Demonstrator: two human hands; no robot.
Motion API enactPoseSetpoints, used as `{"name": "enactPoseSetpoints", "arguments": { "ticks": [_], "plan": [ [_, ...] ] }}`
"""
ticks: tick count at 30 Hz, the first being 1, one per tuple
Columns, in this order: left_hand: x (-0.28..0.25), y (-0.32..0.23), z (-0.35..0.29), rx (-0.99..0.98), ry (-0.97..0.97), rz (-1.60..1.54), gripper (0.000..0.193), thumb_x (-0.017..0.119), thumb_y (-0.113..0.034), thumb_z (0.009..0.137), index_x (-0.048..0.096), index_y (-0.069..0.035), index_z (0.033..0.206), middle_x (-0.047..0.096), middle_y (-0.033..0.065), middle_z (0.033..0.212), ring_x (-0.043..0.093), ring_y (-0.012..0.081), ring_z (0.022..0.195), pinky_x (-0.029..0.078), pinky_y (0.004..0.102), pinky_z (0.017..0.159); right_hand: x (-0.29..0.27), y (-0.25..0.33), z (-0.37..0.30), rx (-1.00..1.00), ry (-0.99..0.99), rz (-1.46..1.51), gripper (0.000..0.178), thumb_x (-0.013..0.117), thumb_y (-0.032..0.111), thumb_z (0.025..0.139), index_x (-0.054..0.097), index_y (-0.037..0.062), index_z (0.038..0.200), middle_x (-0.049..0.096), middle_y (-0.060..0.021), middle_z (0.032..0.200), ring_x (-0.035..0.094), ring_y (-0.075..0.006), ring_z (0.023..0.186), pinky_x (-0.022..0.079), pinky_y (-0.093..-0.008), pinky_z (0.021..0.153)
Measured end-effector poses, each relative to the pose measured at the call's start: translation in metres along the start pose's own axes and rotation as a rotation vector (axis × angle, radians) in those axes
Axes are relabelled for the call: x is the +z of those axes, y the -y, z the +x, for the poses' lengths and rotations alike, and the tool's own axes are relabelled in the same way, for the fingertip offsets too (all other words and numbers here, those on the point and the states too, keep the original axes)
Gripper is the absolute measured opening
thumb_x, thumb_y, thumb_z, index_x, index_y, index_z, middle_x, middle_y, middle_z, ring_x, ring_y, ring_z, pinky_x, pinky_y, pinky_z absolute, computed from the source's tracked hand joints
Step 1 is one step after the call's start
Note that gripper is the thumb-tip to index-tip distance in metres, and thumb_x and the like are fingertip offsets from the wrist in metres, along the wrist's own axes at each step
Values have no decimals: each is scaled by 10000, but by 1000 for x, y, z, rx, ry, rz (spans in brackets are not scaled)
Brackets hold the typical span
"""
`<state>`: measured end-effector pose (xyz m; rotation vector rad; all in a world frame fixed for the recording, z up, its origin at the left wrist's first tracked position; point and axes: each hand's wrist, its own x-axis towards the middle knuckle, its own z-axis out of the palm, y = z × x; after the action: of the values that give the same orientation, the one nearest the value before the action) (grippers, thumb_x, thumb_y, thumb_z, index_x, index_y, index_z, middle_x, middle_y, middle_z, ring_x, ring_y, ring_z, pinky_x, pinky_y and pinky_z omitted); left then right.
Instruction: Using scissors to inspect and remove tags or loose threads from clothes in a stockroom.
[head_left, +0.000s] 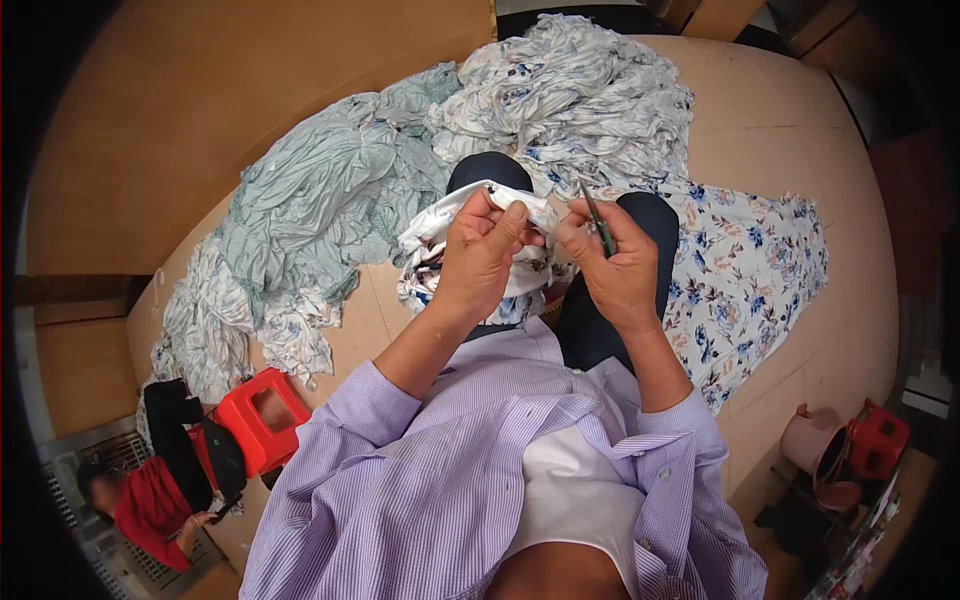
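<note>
White floral fabric (432,222) lies over my lap and knee, with its pale edge raised in front of me. The fingers and thumb of my left hand (482,245) pinch that edge. Just right of it, my right hand (618,268) is closed around small thread snips (603,228) with a dark handle, the narrow tip pointing up and away. The right thumb and finger come close together beside the cloth, and whether they also hold a thread is too small to tell.
A grey-green cloth heap (325,190) and a large floral heap (580,100) lie ahead on the floor. Floral cloth (745,270) spreads to the right. A red stool (262,420) stands left, near a person in red (150,510). A pink bucket (812,440) is at right.
</note>
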<state>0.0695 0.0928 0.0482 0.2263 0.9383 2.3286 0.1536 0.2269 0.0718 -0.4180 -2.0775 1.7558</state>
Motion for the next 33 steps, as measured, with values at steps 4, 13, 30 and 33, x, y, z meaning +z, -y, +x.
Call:
{"name": "enactPoseSetpoints", "arguments": {
  "ticks": [4,13,30,33],
  "plan": [
    [1,0,-1,-10,-19,-7,76,593,-75,925,544,-35,968,623,63,850,605,127,731,509,244,712,6,-3,5,-272,37,-201,144,641,46,871,625,-26,995,610,-25,884,509,-90,736,414,-203,681],
    [-6,2,-5,-25,-27,40,90,610,-64,912,523,-43,927,633,95,887,619,135,690,508,223,656,8,-3,3,-91,-9,-65,73,617,25,862,588,-1,923,595,-15,821,484,-86,674,405,-209,630],
    [-4,-19,-6,57,234,720,127,619,-40,900,595,21,1009,598,74,863,527,62,672,400,162,530,3,17,0,47,98,-28,118,640,0,847,599,14,956,609,-2,834,490,-54,690,403,-169,659],
    [-6,-20,-3,65,316,804,100,628,-45,896,629,23,971,596,62,837,517,55,654,375,161,516,-1,22,-1,72,97,-2,116,637,-2,844,599,15,951,604,0,826,489,-57,695,403,-171,673]
  ]
}}
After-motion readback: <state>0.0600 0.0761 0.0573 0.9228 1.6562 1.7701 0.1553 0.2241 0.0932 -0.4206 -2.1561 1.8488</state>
